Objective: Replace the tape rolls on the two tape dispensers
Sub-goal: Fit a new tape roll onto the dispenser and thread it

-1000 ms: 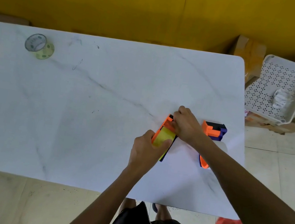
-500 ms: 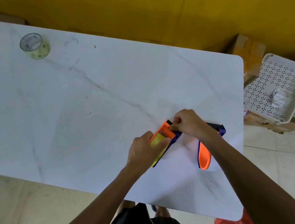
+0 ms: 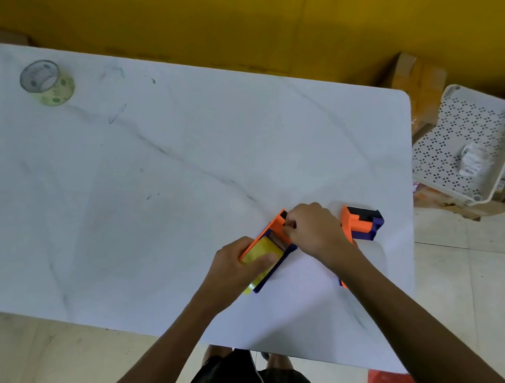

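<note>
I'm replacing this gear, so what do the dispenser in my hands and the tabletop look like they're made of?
The dispenser looks like moulded plastic: flat, matte orange and dark blue panels with crisp edges. The tabletop looks like marble or a marble-print laminate: white, smooth, with grey veins; which one cannot be told.

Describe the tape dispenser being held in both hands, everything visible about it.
The held tape dispenser is orange on one side and dark blue on the other, plastic by its look, with a yellow tape roll seated in it. It lies slanted near the white table's right front. The left hand grips its roll end; the right hand pinches at its far end.
</note>
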{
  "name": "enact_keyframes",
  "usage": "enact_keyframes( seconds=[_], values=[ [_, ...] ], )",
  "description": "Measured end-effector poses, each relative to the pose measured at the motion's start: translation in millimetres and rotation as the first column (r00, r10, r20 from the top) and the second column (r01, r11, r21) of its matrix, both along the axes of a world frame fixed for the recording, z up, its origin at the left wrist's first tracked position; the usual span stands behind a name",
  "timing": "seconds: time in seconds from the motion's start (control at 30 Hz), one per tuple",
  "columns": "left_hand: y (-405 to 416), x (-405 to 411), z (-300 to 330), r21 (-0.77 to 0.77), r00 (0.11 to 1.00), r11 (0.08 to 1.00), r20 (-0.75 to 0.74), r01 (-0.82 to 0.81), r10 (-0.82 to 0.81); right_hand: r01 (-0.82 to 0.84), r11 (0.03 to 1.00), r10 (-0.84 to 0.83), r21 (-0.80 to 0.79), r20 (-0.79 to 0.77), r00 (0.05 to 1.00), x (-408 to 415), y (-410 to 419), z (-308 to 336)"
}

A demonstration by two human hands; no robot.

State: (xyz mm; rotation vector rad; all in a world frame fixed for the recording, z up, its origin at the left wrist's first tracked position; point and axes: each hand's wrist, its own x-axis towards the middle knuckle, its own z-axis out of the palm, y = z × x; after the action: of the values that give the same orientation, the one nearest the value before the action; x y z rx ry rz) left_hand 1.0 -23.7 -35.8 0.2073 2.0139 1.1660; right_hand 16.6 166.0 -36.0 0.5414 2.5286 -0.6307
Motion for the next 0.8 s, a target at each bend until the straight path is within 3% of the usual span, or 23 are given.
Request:
enact_keyframes(
  seconds=[0.23, 0.43, 0.57, 0.8],
  values=[
    [0.2, -3.8, -2.1, 0.048, 1.000, 0.999, 0.027, 0.000, -0.002, 0.040, 0.987, -0.021, 0.157, -0.117, 0.993, 17.2, -19.3, -13.3],
    [6.5, -1.6, -1.3, -0.027, 0.998, 1.000, -0.057, -0.011, 0.010, 0.038, 0.977, 0.005, 0.208, -0.200, 0.980, 15.6, -19.4, -16.7],
    [8.1, 1.4, -1.0, -0.058, 0.996, 0.998, -0.092, -0.025, 0.020, 0.053, 0.986, -0.017, 0.160, -0.217, 0.976, 12.3, -19.1, -14.3],
    [3.4, 3.3, 0.2, 0.019, 0.999, 0.999, -0.044, -0.026, 0.027, 0.047, 0.990, -0.019, 0.133, -0.206, 0.978, 15.3, -19.9, -9.8]
  ],
)
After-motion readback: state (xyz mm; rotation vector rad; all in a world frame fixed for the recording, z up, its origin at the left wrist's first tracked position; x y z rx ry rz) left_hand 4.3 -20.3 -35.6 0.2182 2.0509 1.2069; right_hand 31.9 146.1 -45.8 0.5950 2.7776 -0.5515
